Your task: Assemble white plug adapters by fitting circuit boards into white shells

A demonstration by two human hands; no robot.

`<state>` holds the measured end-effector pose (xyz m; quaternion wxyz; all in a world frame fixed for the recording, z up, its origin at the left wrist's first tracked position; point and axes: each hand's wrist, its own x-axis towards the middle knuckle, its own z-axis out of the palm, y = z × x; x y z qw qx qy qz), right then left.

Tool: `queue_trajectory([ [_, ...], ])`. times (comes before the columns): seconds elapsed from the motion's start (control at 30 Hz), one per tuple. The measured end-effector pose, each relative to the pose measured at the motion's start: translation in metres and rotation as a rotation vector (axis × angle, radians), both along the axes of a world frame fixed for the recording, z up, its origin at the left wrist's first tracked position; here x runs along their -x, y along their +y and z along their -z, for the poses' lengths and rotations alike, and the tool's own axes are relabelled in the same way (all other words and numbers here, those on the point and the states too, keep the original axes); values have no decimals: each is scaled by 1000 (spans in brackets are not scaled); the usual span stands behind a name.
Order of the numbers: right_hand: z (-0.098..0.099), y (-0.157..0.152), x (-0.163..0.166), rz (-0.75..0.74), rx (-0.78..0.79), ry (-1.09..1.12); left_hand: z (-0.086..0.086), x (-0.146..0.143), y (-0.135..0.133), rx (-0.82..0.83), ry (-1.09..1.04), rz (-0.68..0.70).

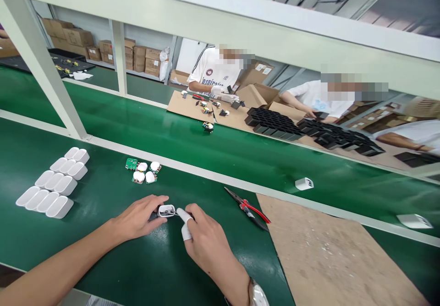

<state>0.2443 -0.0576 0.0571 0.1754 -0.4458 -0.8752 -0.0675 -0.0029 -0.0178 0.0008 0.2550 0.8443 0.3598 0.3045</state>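
My left hand [146, 216] curls its thumb and fingers around a small white oval housing [167, 208], whose opening faces up with dark and metallic parts inside. White finger cots cover fingertips of my right hand [206, 235], which is closed at the housing's right side. It pinches a thin metal tool [175, 212], like tweezers, pointing into the opening; most of the tool is hidden by the fingers. Red and black long-nose pliers [245, 205] lie to the right of my right hand. Several green circuit boards with white tops [139, 176] lie beyond my left hand.
Rows of white oval housings [55, 182] stand at left. A brown board [330, 246] covers the right of the green table. White housings [304, 183] lie on the green belt [233, 148]. A frame post [51, 63] rises at left. Co-workers [215, 72] sit opposite near black cases [275, 123].
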Motion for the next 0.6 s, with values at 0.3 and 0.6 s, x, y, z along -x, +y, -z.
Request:
queue_trajectory([
  [0.3, 49, 34, -61, 331, 34, -36, -5, 2, 7, -212, -75, 125],
  [0.6, 34, 43, -33, 116, 32, 80, 3, 1, 5, -162, -16, 71],
])
